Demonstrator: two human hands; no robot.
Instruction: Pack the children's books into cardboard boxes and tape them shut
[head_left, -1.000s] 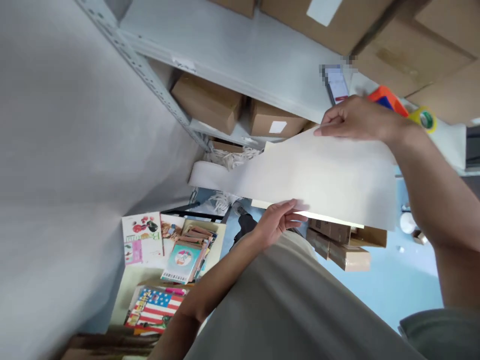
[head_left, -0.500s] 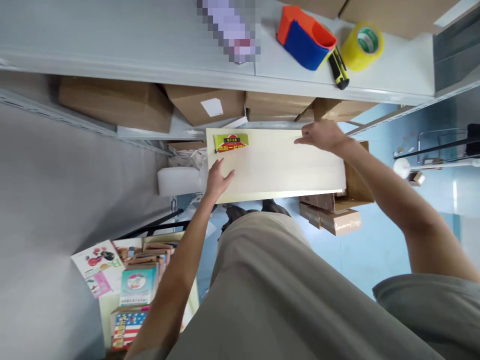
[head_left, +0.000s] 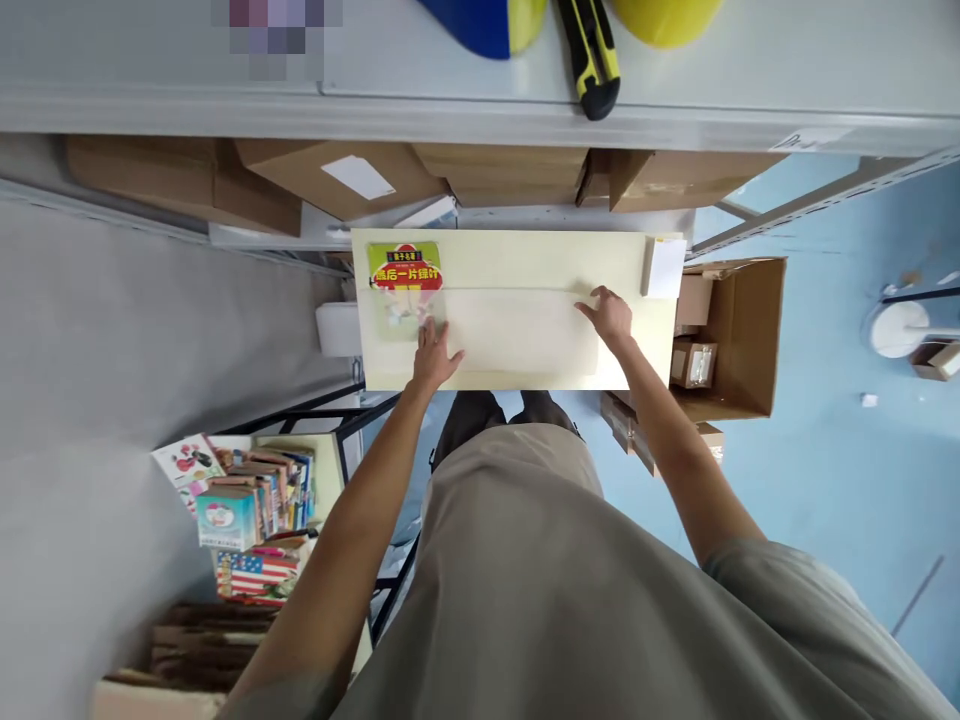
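A cream table top [head_left: 525, 255] lies in front of me, below a grey shelf. On it rests a long pale sheet [head_left: 517, 330]. My left hand [head_left: 433, 355] lies flat on its left end, fingers spread, touching a small book with a yellow and red cover [head_left: 405, 270]. My right hand [head_left: 611, 315] presses flat on the sheet's right end. Neither hand grips anything. A small white packet [head_left: 664, 267] sits at the table's far right corner.
The grey shelf [head_left: 480, 110] above carries a yellow-black utility knife [head_left: 592, 60], a blue object and yellow tape. Cardboard boxes [head_left: 337, 180] sit beneath it. An open carton [head_left: 739, 330] stands on the blue floor at right. Books [head_left: 247, 510] are stacked at lower left.
The view has tilted down towards the table. Both hands have moved inward and down onto the pale sheet, which now lies flat on the table.
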